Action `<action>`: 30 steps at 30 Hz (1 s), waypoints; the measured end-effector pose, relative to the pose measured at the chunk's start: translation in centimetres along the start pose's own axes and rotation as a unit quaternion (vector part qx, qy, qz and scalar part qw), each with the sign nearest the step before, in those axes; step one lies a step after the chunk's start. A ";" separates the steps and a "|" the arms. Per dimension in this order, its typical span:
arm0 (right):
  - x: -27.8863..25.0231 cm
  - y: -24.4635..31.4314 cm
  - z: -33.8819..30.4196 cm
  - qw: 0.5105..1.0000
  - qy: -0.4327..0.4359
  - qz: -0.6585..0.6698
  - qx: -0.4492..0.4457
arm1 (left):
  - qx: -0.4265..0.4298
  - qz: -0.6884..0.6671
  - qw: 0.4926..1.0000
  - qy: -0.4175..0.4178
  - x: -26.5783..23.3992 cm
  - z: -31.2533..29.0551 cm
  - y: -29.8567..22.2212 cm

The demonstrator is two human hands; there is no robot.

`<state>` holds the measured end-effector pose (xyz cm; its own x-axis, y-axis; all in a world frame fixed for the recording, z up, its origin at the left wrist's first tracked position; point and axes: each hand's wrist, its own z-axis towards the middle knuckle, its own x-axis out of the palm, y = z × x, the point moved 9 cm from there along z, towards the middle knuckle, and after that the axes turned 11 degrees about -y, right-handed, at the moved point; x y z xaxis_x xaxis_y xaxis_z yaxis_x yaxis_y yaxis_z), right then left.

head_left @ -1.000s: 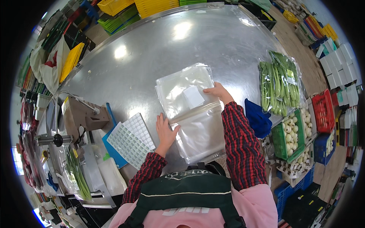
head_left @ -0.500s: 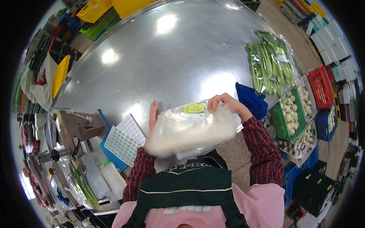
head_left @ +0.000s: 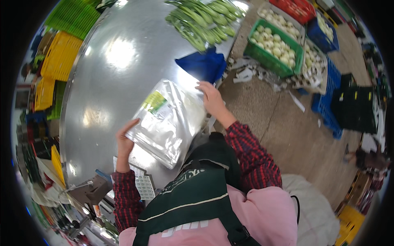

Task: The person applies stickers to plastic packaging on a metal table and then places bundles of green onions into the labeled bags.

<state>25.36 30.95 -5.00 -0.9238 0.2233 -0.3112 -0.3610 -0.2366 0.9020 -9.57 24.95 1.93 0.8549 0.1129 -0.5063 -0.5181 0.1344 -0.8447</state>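
Observation:
A stack of clear plastic bags [head_left: 170,127] with a yellow-green label sits tilted between my hands, over the near edge of the steel table. My left hand [head_left: 125,141] holds its left edge, some of the fingers hidden by the plastic. At the upper right edge, my right hand [head_left: 213,100] has its fingers bent against the stack. A dark blue cloth [head_left: 203,65] lies just beyond my right hand. Farther off are bagged leafy green vegetables [head_left: 203,22].
The steel table [head_left: 98,82] stretches ahead and left. At the right stand a green crate [head_left: 250,51] of round white vegetables and a blue crate [head_left: 333,98]. A label sheet [head_left: 144,187] and a brown device [head_left: 93,190] are near my left forearm. Yellow crates [head_left: 61,55] stand far left.
My view has turned right, so the table contents appear shifted left. The bag stack has tilted, its label now at the upper left. My left hand has closed in on the stack's edge.

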 end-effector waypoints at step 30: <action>0.8 -2.3 12.2 0.918 0.065 -0.357 -0.159 | -0.079 -0.116 0.967 -0.211 0.4 -6.8 8.7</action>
<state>27.03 43.21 -3.64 -0.4366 0.3194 -0.8411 -0.8808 -0.3422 0.3272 -13.57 19.47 -6.76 0.8431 0.4940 -0.2124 -0.2744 0.0557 -0.9600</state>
